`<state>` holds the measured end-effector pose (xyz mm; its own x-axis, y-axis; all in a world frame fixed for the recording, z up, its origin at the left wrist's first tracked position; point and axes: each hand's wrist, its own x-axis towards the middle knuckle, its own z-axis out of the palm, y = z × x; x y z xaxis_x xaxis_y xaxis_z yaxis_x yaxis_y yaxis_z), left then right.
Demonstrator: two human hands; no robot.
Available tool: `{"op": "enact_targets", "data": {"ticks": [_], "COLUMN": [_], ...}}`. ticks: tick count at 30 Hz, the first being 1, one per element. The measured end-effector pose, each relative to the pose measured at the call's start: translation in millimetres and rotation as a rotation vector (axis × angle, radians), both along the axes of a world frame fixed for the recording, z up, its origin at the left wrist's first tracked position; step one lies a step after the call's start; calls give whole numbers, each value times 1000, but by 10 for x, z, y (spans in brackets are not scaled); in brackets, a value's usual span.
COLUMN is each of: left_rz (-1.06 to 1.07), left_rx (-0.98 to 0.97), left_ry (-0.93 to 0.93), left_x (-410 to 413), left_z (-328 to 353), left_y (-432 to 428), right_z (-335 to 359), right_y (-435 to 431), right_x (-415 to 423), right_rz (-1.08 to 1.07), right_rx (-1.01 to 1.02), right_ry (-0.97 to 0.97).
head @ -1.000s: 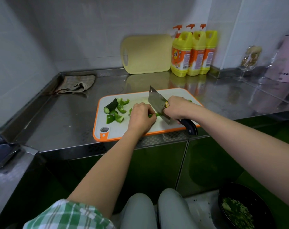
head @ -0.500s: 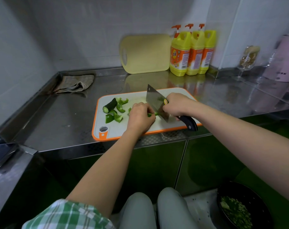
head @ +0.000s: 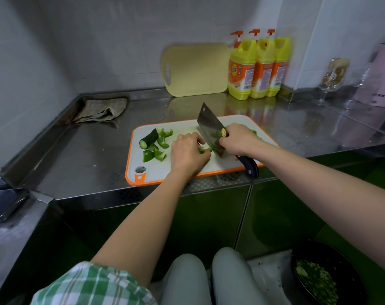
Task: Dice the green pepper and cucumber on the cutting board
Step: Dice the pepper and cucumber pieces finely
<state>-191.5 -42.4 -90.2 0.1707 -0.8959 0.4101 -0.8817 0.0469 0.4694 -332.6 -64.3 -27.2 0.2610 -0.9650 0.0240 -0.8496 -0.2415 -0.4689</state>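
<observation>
While my left hand (head: 188, 151) curls over a strip of green pepper (head: 206, 150) at the middle of the frame, pinning it to the cutting board (head: 156, 170), my right hand (head: 240, 139) grips the knife (head: 210, 128) just to its right, blade close beside my left fingers. More pepper pieces (head: 158, 150) and a cucumber stub (head: 148, 138) lie on the board, left of my left hand. The board sits on a steel table (head: 88, 155). A cloth (head: 101, 108) lies at upper left. A yellow board (head: 196, 69) and three yellow bottles (head: 259, 67) stand against the tiled wall behind.
</observation>
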Motion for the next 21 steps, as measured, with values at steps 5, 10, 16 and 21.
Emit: {"op": "enact_targets", "data": {"ticks": [5, 10, 16, 21], "left_rz": [40, 25, 20, 66], "left_rx": [9, 0, 2, 24], "left_ry": [-28, 1, 7, 3], "left_x": [-8, -5, -7, -10], "left_z": [8, 15, 10, 26], "left_y": [14, 21, 17, 25], "right_z": [190, 123, -30, 83], "right_y": [92, 112, -5, 16], "right_x": [28, 129, 142, 33], "right_rz": [59, 48, 0, 19], "right_rx": [110, 90, -4, 3], "right_ry": [121, 183, 64, 33]}}
